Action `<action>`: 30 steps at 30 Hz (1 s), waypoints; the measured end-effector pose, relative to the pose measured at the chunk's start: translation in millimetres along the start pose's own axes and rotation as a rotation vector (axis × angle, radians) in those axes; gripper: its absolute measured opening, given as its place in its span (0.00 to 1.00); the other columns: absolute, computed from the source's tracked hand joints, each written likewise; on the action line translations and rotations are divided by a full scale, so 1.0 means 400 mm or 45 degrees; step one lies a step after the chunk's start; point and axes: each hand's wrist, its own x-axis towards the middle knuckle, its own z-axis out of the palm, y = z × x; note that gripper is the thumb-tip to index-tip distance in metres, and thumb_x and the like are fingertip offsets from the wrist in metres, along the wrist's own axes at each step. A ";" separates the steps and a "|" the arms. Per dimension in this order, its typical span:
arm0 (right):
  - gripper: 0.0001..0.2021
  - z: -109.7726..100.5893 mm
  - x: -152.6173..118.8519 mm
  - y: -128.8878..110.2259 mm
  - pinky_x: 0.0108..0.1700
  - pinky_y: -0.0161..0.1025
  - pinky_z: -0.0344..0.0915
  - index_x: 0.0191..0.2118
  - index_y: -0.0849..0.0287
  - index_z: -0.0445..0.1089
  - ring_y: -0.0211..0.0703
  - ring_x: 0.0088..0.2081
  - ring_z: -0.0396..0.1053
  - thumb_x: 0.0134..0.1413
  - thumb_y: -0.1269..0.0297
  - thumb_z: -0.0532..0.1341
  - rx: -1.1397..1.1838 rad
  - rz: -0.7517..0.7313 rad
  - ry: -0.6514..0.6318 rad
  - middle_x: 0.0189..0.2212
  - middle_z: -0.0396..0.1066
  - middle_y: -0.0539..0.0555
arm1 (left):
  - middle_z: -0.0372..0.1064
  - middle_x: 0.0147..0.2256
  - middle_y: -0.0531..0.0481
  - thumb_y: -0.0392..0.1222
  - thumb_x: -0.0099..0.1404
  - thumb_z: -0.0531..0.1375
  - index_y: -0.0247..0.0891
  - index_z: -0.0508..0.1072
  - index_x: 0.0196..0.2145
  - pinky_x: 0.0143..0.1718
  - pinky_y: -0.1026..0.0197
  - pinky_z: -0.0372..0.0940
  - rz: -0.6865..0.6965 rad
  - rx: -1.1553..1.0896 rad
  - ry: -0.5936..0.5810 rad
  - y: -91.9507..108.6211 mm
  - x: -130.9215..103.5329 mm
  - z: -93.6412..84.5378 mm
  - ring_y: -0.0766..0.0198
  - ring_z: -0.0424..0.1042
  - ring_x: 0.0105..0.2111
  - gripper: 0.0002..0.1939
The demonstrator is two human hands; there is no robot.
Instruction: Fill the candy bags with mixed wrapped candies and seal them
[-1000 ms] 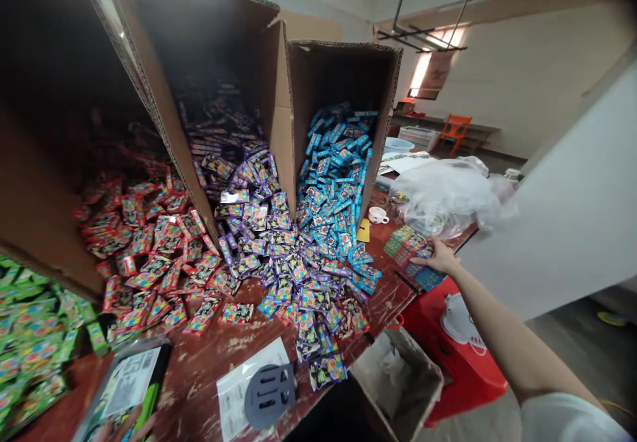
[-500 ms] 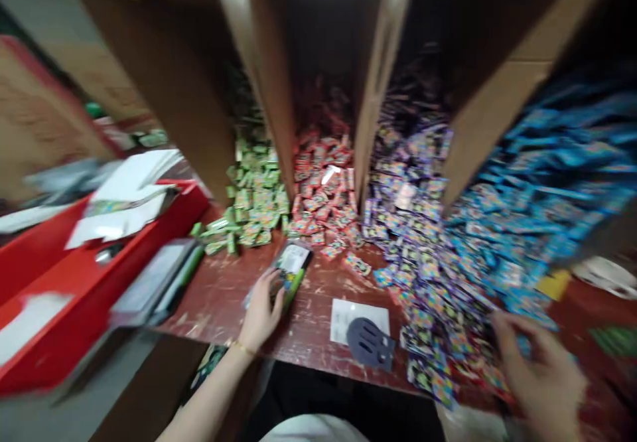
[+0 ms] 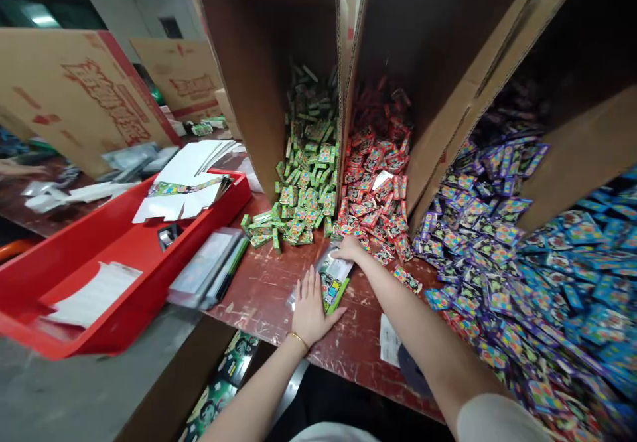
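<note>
Palms flat, my left hand [image 3: 309, 306] pins the clear packet [image 3: 332, 281] on the tabletop [image 3: 259, 289] while my right hand [image 3: 350, 248] rests open at its far end beside the red sachets [image 3: 377, 186]; next, I judge, comes pinching it up.

I'm looking at a packing workshop or small warehouse. Tall cardboard boxes [image 3: 279, 64] lie tipped open on a worn red worktop [image 3: 269, 289], each spilling sachets sorted by colour: green [image 3: 303, 190], red [image 3: 378, 170], purple [image 3: 478, 196] and blue [image 3: 587, 256]. A red tray [image 3: 124, 256] holds flat white cartons [image 3: 184, 183], and printed shipping cartons [image 3: 79, 90] stand behind it.
</note>
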 end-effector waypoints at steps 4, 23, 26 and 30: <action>0.13 -0.032 -0.054 0.000 0.28 0.35 0.63 0.20 0.62 0.70 0.40 0.24 0.67 0.31 0.59 0.70 0.196 -0.001 -0.179 0.18 0.69 0.50 | 0.47 0.60 0.23 0.63 0.56 0.55 0.23 0.45 0.62 0.58 0.35 0.43 0.025 0.105 -0.006 0.010 0.005 -0.017 0.40 0.50 0.60 0.49; 0.08 -0.079 -0.682 0.063 0.48 0.49 0.54 0.35 0.51 0.71 0.53 0.43 0.65 0.48 0.57 0.64 -0.130 -0.435 0.848 0.38 0.71 0.55 | 0.73 0.30 0.44 0.38 0.67 0.49 0.36 0.73 0.35 0.34 0.61 0.66 0.326 -0.418 -0.334 0.370 -0.007 -0.193 0.60 0.72 0.31 0.13; 0.08 -0.132 -0.694 0.060 0.42 0.46 0.54 0.28 0.52 0.70 0.47 0.35 0.66 0.56 0.61 0.57 -0.204 -0.564 0.574 0.27 0.71 0.51 | 0.73 0.30 0.45 0.42 0.68 0.49 0.37 0.73 0.35 0.34 0.62 0.64 0.434 -0.380 -0.401 0.400 0.019 -0.212 0.61 0.72 0.31 0.14; 0.11 -0.171 -0.700 0.085 0.41 0.44 0.55 0.24 0.55 0.67 0.44 0.30 0.67 0.57 0.62 0.56 -0.181 -0.570 0.641 0.24 0.71 0.51 | 0.69 0.22 0.48 0.55 0.64 0.53 0.36 0.71 0.23 0.27 0.64 0.59 0.409 -0.264 -0.461 0.382 0.023 -0.234 0.63 0.69 0.25 0.21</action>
